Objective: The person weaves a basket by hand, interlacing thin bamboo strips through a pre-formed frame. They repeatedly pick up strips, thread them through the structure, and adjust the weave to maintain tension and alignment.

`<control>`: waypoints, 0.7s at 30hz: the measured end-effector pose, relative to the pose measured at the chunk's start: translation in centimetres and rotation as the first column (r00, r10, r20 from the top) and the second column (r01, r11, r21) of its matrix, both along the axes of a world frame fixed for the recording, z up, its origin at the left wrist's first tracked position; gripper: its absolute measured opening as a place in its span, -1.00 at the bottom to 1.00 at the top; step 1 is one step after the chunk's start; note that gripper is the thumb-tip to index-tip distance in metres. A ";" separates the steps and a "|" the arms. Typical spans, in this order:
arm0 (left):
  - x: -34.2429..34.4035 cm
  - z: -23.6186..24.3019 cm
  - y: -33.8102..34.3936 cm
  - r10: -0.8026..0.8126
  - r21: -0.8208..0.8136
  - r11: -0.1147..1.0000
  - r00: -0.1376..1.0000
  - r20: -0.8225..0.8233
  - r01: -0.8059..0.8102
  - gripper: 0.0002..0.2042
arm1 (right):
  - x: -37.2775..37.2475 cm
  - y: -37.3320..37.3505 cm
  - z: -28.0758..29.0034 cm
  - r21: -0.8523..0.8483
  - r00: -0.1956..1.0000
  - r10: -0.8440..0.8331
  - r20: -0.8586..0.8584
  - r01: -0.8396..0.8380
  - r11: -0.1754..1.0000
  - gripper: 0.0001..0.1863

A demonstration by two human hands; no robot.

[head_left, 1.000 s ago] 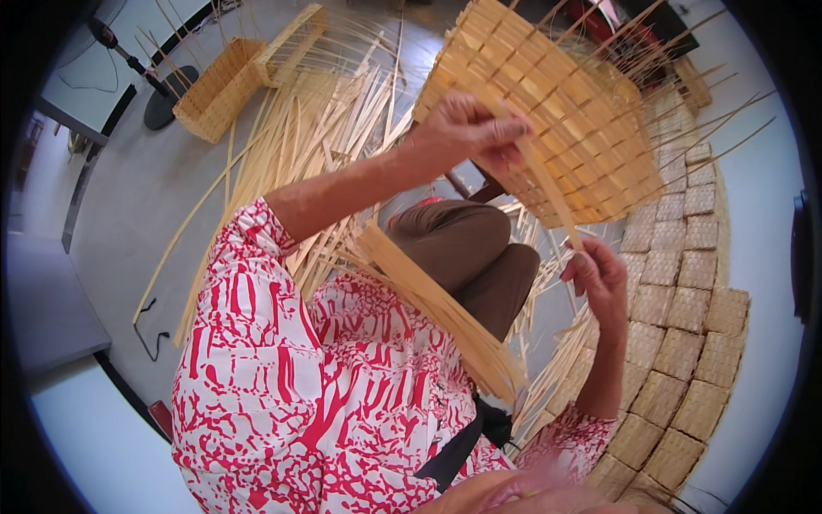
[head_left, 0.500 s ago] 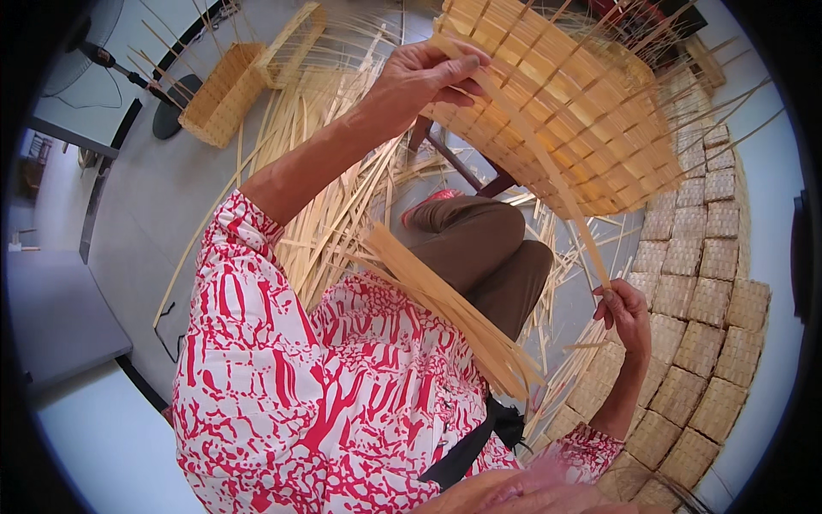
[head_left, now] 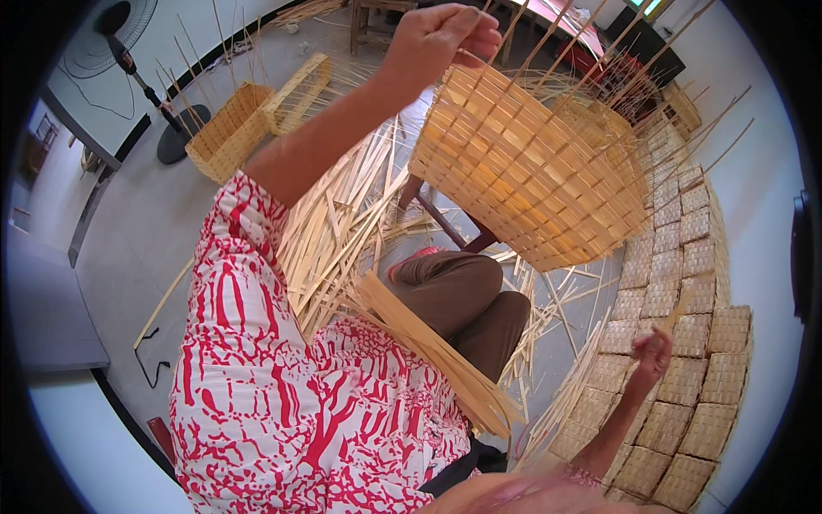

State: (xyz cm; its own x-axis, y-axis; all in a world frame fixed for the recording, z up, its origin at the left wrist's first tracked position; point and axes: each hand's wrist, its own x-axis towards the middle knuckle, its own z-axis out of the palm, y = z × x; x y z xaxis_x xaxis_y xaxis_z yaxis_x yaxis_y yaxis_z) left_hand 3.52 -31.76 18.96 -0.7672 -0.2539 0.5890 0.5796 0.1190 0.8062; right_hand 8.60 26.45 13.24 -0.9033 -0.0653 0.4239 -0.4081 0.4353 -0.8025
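Basket weaving is going on, and the near things come first: a bundle of flat strips [head_left: 432, 347] lies across the lap, running from the belly out to the right. The right hand [head_left: 652, 353] is low by the stacked woven squares [head_left: 685, 343], fingers curled, maybe pinching a thin strip (too blurry to be sure). Farther up, the half-made basket [head_left: 531, 180] hangs tipped on its side. The left hand [head_left: 441, 38] is nearer it, pinching a strip at its top rim.

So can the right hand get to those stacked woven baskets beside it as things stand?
Probably yes: the right hand hangs just in front of the stacked woven baskets, nothing between them, though it seems to pinch a thin strip.
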 end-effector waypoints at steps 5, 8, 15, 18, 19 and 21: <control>-5.2 2.6 -1.6 0.200 -0.454 0.884 0.967 0.157 -0.109 -0.41 | -6.2 4.0 0.6 -0.165 0.963 -0.263 0.056 0.268 0.949 -0.80; -6.2 5.5 1.4 0.160 -0.396 0.914 0.975 0.153 -0.088 -0.49 | -8.2 1.0 2.0 0.017 0.929 -0.258 0.266 0.263 0.965 -0.75; -3.2 9.6 4.7 -0.083 -0.158 0.986 0.984 -0.158 0.058 -0.87 | -11.6 -10.8 2.8 -0.130 0.946 -0.035 0.323 0.081 0.988 -0.74; -4.1 8.7 4.3 -0.067 -0.416 0.909 0.986 -0.152 -0.002 -0.70 | -13.1 -11.8 2.1 -0.192 0.939 0.082 0.334 -0.017 0.981 -0.74; -4.1 8.5 4.2 -0.046 -0.443 0.896 0.992 -0.115 -0.010 -0.62 | -13.5 -11.8 1.5 -0.227 0.941 0.108 0.319 -0.035 0.973 -0.74; -4.7 8.2 3.8 0.006 -0.530 0.848 1.000 0.016 0.004 -0.47 | -13.7 -11.8 0.5 -0.298 0.939 0.150 0.310 -0.054 0.953 -0.75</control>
